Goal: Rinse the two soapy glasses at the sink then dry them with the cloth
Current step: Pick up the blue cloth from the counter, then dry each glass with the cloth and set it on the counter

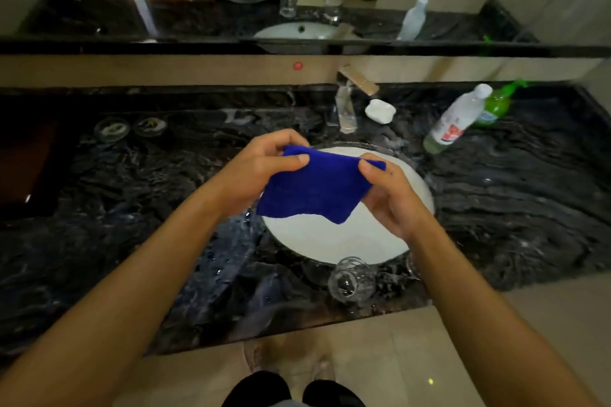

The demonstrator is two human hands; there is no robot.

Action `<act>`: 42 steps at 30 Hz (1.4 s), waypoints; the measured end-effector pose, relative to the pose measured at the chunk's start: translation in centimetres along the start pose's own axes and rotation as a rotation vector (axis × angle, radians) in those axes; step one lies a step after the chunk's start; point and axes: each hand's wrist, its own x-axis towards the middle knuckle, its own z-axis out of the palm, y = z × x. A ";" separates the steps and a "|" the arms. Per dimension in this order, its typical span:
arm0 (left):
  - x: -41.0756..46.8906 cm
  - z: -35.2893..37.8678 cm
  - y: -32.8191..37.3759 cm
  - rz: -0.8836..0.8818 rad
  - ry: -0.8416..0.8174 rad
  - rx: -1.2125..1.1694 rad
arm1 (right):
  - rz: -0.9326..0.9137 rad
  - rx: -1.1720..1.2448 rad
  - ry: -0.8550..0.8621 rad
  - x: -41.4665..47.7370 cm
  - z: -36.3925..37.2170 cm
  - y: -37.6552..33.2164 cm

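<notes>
Taking the white sink point(330, 241) as the mark: far to its left, near the back of the dark stone counter point(115, 208), sit two small round glass dishes point(111, 129), side by side. The long stretch of counter between them and the sink is bare and wet.

Above the sink, two hands hold one blue cloth point(314, 190) stretched between them. The left hand point(261, 172) is closed on the cloth's upper left corner, thumb on top and fingers curled behind. The right hand point(386, 195) pinches the upper right corner between thumb and fingers. The cloth's lower edge hangs loose over the basin.

At the sink's near rim, close to the counter's front edge, one clear glass point(350, 279) is plain to see; a second glass point(414, 266) shows only as a sliver behind the right forearm.

Behind the sink stands one tap point(347, 102), with one white soap dish point(380, 111) just to its right. Further right are two bottles, one white point(454, 120) and one green point(496, 102), leaning close together. Beyond them the counter is open up to the side wall.
</notes>
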 end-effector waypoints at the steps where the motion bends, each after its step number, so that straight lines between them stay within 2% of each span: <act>1: 0.4 1.7 0.8 0.012 -0.038 -0.016 | -0.009 0.077 -0.032 -0.8 -1.0 -0.2; 4: 1.2 5.7 2.4 0.039 -0.129 -0.044 | -0.012 0.204 -0.105 -3.0 -3.1 -0.4; 7: 1.9 8.6 3.0 0.034 -0.167 -0.026 | 0.024 0.209 -0.047 -5.1 -5.1 -0.6; 11: 2.2 10.6 1.6 0.013 -0.080 0.082 | 0.064 0.114 0.018 -7.8 -6.5 -1.1; 17: 0.2 11.8 -4.8 -0.074 0.126 0.172 | 0.137 -0.088 0.122 -9.4 -8.5 -0.1; 24: -5.3 13.8 -15.7 -0.287 0.124 0.376 | 0.233 -0.272 0.219 -9.8 -8.9 2.3; 29: -5.1 16.9 -19.9 -0.243 0.167 0.500 | 0.314 -0.323 0.275 -9.9 -8.8 3.7; 32: -4.3 17.4 -21.1 -0.217 0.278 0.452 | 0.328 -0.348 0.295 -9.8 -8.8 4.3; 36: -3.8 17.3 -21.4 -0.198 0.337 0.319 | 0.329 -0.337 0.345 -9.9 -8.4 4.8; 42: -2.3 15.4 -18.5 -0.205 0.523 -0.393 | 0.201 -0.364 0.382 -8.8 -5.6 4.7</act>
